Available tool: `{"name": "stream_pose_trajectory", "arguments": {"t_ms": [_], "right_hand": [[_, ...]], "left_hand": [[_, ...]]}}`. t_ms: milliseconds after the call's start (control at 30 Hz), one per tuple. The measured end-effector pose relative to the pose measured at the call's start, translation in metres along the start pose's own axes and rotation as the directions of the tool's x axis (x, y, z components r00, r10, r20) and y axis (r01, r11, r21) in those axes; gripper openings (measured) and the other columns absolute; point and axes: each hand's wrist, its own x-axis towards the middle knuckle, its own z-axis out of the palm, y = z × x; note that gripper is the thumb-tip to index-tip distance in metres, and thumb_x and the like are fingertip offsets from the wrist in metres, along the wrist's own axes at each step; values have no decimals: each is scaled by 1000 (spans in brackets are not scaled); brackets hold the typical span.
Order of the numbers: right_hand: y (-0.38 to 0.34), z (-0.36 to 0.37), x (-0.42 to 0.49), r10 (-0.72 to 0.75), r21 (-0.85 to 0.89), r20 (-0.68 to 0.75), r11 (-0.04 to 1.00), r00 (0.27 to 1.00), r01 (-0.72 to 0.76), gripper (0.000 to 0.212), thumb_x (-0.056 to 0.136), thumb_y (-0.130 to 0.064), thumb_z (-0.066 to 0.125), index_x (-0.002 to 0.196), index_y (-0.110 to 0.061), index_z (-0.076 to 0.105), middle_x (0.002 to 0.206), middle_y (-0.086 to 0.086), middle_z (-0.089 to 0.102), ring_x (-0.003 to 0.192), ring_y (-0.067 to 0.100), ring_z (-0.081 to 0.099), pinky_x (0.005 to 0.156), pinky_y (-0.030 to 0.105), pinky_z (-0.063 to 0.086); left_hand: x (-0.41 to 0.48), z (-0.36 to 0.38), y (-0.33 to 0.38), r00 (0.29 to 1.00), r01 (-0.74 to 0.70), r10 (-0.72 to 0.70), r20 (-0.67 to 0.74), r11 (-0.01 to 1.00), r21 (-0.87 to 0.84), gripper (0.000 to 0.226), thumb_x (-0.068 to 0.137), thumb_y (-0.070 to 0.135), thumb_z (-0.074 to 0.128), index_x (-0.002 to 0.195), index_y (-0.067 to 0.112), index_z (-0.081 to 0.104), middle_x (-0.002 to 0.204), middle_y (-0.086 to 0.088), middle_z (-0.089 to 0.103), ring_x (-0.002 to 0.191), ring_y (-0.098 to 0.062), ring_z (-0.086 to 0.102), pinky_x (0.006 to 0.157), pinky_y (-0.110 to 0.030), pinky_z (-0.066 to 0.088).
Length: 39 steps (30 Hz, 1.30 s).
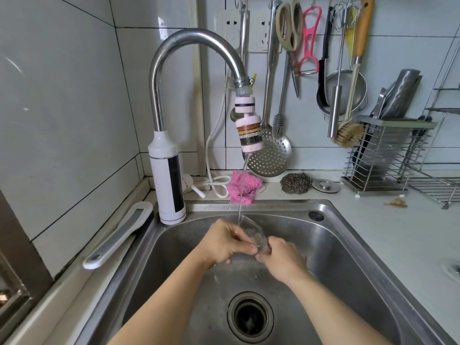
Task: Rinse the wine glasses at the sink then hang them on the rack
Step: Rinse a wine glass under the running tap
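Sink; glass; L hand; R hand

Bare forearms, left hand, right hand

Sink: brushed stainless steel, dull sheen, wet; faucet neck: polished metal, base glossy white plastic; wine glass: clear, smooth glass; wall tiles: glossy white ceramic; cloth, far rim: pink, fluffy; scourer: coarse wire wool; skimmer: perforated shiny metal; brush handle, far right: varnished wood; rack: chromed wire.
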Motion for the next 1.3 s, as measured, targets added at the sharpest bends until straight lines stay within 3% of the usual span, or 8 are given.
{"name": "stream_pose_trajectory", "arguments": {"t_ms": [133,233,333,533,767,933,1133,1300], "right_hand": [[1,-1,0,21,37,36,999,999,-22,19,88,-47,58,90,-29,52,101,-8,71,103,22,63,92,40,47],[0,0,0,37,47,69,998,997,-41,19,88,-45,56,100,-29,55,103,-5,72,101,24,67,94,43,49],[1,1,0,46,37,73,998,996,-49,21,88,-41,55,106,-29,56,105,-6,71,106,23,64,96,43,48],[1,2,1,35,-9,58,999,998,-35,18,85,-43,61,93,-29,52,103,-8,72,112,20,60,91,37,44],[-2,-2,-1,11,-17,81,1000,997,-9,27,83,-40,62,107,-29,57,110,-6,70,114,24,61,91,36,47],[-1,-1,-4,-17,98,121,995,993,5,26,83,-40,71,100,-26,56,99,-5,72,93,20,71,85,37,55],[-13,3,-12,-143,458,272,889,952,2,25,87,-24,66,109,-14,57,82,1,70,55,23,69,52,26,51],[-30,9,-20,-125,718,406,657,905,-231,7,95,-17,57,97,-10,56,53,-2,57,46,20,64,48,25,34]], "left_hand": [[6,-1,-3,989,-43,64,-133,987,157,19,64,16,97,66,24,79,74,1,78,67,-18,70,71,-38,59],[4,1,-5,997,10,-7,81,1000,-29,24,76,21,90,96,32,81,86,2,80,47,-15,59,39,-26,43],[5,3,-7,989,38,-29,143,997,-62,49,82,18,84,127,30,69,100,-6,80,43,-15,58,38,-24,36],[8,0,-8,999,15,-15,52,1000,4,30,77,0,83,104,12,78,84,-5,78,44,-12,57,39,-20,44],[5,4,-6,984,81,-71,166,995,-52,15,89,34,76,99,23,74,97,-2,80,50,-17,67,41,-25,42],[12,8,-7,979,98,-48,-196,962,255,38,77,46,85,92,14,73,115,4,60,102,-15,63,91,-32,54],[12,26,-1,874,-18,27,-485,1000,24,42,74,48,87,101,28,62,111,0,64,103,-18,64,96,-40,54],[15,42,-2,847,11,-288,-447,850,-527,75,62,68,85,117,26,56,118,-4,69,108,-24,69,103,-48,53]]}}
